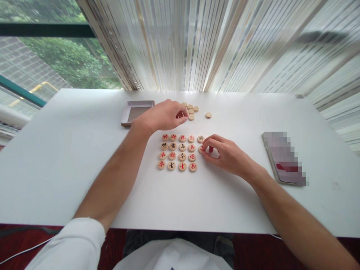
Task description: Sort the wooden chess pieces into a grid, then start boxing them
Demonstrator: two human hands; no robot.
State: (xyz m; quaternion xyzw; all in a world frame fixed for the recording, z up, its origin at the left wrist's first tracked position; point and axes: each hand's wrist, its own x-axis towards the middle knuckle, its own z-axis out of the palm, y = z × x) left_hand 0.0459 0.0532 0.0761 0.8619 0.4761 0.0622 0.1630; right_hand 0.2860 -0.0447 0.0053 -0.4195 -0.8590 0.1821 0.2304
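My right hand [226, 154] pinches a round wooden xiangqi piece [201, 149] with a red character, at the right end of the second row. Its fingertips cover part of that piece. Face-up xiangqi pieces [182, 147], marked in red or black, lie in four rows to its left. A black-marked piece [200, 139] sits just above the pinched one. Farther back, my left hand [168, 115] is curled, thumb and forefinger close together, beside a loose cluster of blank-looking pieces [191, 111]. Whether a piece is between those fingertips is hidden.
An open shallow box [137, 111] stands behind my left wrist. One single piece [208, 115] lies right of the cluster. A phone [284, 159], partly pixelated, rests on the right of the white table [84, 157]. Blinds [180, 45] hang beyond the far edge.
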